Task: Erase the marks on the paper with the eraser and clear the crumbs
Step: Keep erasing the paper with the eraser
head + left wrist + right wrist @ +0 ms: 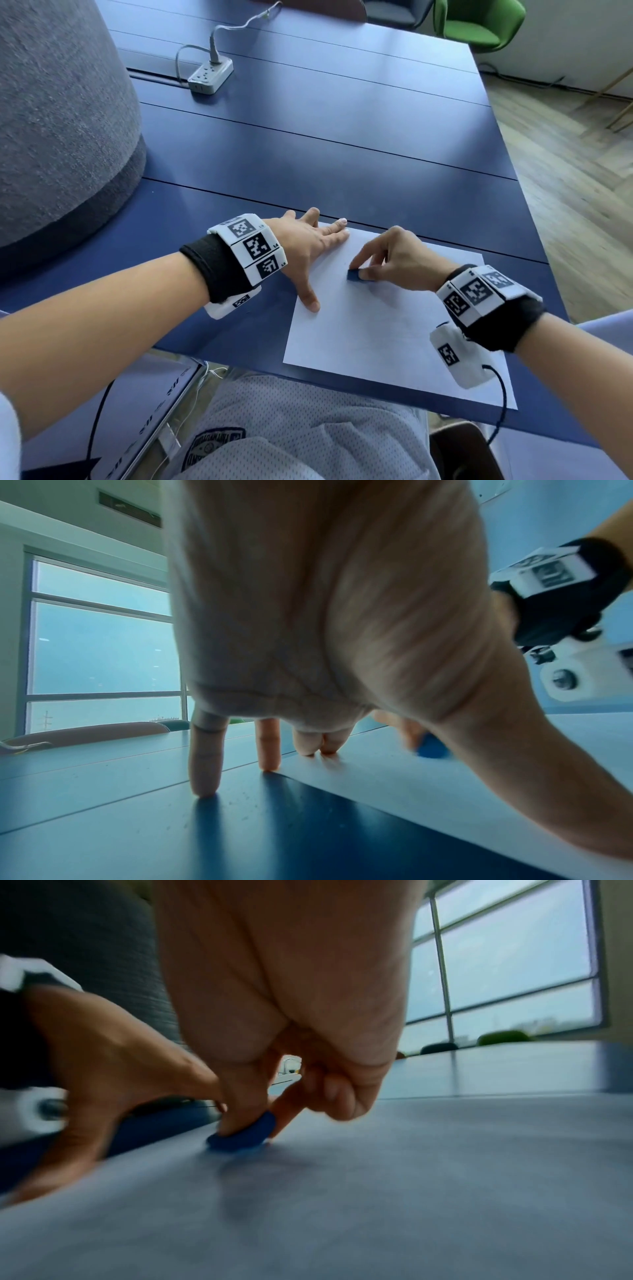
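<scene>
Right hand (397,260) pinches small blue eraser (354,275) on white paper (376,329); left hand (308,246) (fingers spread) presses it.

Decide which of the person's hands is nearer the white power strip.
Left. The left hand presses the white paper sheet below the white power strip; the right hand sits farther right.

A dark blue counter (342,113) made of long panels with thin seams between them. A white sheet of paper (376,329) lies flat at its near edge, one corner reaching that edge. Far back on the left sits a grey power strip (209,76) with a plugged-in cable (239,25) trailing away across the counter.
</scene>
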Demonstrator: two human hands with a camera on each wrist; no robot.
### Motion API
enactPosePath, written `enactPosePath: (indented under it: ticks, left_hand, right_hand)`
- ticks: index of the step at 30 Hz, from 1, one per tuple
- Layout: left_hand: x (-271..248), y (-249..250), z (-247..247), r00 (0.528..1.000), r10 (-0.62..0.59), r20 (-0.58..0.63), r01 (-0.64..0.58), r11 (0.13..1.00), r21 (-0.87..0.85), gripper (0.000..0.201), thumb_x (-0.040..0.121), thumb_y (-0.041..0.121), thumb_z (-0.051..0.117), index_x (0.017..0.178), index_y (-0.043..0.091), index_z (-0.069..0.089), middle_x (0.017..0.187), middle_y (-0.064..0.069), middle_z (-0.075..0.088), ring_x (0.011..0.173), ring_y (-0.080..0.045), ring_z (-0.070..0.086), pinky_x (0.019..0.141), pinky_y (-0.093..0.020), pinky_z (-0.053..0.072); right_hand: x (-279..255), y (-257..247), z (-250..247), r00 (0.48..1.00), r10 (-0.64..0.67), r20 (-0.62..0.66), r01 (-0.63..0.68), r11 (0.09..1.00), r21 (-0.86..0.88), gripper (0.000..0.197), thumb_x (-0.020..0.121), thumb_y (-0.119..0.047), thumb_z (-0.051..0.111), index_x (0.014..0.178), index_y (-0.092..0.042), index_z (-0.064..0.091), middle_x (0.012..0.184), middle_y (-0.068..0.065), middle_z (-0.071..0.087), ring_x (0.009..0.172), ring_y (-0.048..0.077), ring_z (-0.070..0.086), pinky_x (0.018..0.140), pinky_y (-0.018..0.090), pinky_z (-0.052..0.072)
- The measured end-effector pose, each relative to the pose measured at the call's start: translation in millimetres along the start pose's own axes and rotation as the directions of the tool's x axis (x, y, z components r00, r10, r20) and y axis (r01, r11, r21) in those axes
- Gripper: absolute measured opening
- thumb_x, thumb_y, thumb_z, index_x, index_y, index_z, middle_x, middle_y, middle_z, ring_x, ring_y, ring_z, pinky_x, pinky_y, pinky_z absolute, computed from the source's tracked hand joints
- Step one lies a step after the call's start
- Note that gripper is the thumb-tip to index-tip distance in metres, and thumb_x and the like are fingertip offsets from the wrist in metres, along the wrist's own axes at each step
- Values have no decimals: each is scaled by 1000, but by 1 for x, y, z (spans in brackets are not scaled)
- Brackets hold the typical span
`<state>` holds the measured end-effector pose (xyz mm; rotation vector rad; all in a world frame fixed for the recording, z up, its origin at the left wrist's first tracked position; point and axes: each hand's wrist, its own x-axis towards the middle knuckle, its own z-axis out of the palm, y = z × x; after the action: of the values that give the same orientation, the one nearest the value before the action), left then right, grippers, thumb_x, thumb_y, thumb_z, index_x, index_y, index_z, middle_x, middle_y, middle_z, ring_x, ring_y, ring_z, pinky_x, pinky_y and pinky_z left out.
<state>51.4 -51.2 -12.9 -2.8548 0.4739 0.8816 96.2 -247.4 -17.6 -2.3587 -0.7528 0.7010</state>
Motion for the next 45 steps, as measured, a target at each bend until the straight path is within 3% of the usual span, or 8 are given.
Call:
enactPosePath:
  ticks: [7,12,22,26,31,36,40,45]
  left_hand:
    - [-1,-1,0,1000,16,-14,-16,1000,-7,141,54,81,71,155,27,-11,161,14,-18,130,-21,17,95,-39,24]
    - [0,-1,0,1000,20,-7,-20,1000,-20,141,55,79,73,155,27,-11,161,14,-17,132,-20,15,100,-43,24]
    - [-1,-2,0,1000,18,3,-17,1000,-16,140,57,79,73,155,27,-12,161,13,-17,133,-21,14,102,-44,24]
    - [-1,-2,0,1000,21,13,-21,1000,-11,139,57,79,72,155,27,-12,161,13,-18,132,-21,14,101,-45,24]
    - [-1,-1,-1,1000,15,15,-15,1000,-12,140,57,79,72,155,26,-12,161,14,-18,133,-23,14,102,-46,24]
    - [-2,0,-2,1000,11,27,-11,1000,-3,139,58,79,72,155,27,-13,161,14,-19,133,-23,13,104,-46,24]
    - [-2,1,-3,1000,9,29,-9,1000,-9,139,58,78,72,155,27,-13,161,15,-19,133,-22,13,104,-47,24]
    - [-1,0,-2,999,7,32,-7,1000,-6,140,57,79,71,155,26,-13,161,14,-20,133,-22,13,104,-46,24]
  right_hand:
    - [-3,1,2,999,22,-24,-22,1000,5,13,77,-13,74,84,-23,78,59,-2,66,44,0,50,48,9,39]
    - [19,13,-9,917,159,-367,-150,987,54,11,75,-26,76,86,-25,76,75,-2,66,71,10,58,74,21,46]
    - [21,8,-2,895,163,-415,-146,987,71,6,72,-29,77,76,-26,77,69,-2,70,74,12,67,81,27,54]
    - [10,-4,17,962,69,-266,-57,997,50,4,74,-24,76,78,-24,77,64,0,71,54,4,58,58,15,45]
    - [18,5,4,907,148,-395,-119,988,96,6,73,-26,77,78,-22,77,64,-1,69,57,5,58,64,17,44]
    - [6,-7,17,988,43,-145,-33,997,72,6,74,-19,77,80,-19,77,60,2,67,45,3,51,47,11,38]
    - [10,5,3,951,91,-297,-73,995,70,5,75,-20,76,79,-23,76,66,1,69,52,3,55,53,14,41]
    - [0,-8,14,1000,-25,-14,25,999,33,8,75,-13,76,83,-16,78,56,-5,62,41,-1,47,45,8,35]
